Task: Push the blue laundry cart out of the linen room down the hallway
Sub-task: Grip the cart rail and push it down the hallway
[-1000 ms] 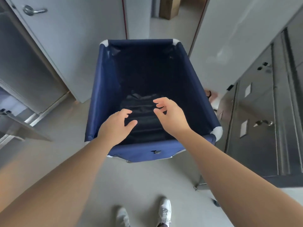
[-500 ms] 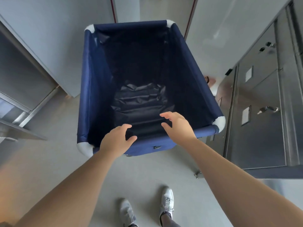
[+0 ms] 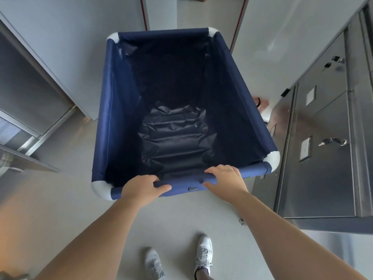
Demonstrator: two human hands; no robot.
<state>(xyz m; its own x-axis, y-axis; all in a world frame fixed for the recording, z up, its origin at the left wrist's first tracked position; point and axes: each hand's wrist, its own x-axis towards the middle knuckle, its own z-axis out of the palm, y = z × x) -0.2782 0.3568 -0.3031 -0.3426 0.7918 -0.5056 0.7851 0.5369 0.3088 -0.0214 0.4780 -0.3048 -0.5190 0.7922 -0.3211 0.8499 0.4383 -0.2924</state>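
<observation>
The blue laundry cart (image 3: 113,110) fills the middle of the head view, a deep fabric bin with white corner caps and a crumpled dark liner at its bottom. My left hand (image 3: 141,187) grips the near top rail left of its middle, fingers curled over the bar. My right hand (image 3: 227,178) grips the same rail further right, thumb on the outer side. The cart's wheels are hidden under the fabric.
A steel cabinet (image 3: 323,150) with latches stands close to the cart's right side. Grey door panels (image 3: 60,47) stand at the left. Beyond the cart's far end a doorway gap (image 3: 191,13) shows floor. My white shoes (image 3: 203,253) are on the grey floor below.
Both hands dropped from open above the cart's inside onto the near rail and closed around it. The view has shifted, with the cart now nearer and lower in frame.
</observation>
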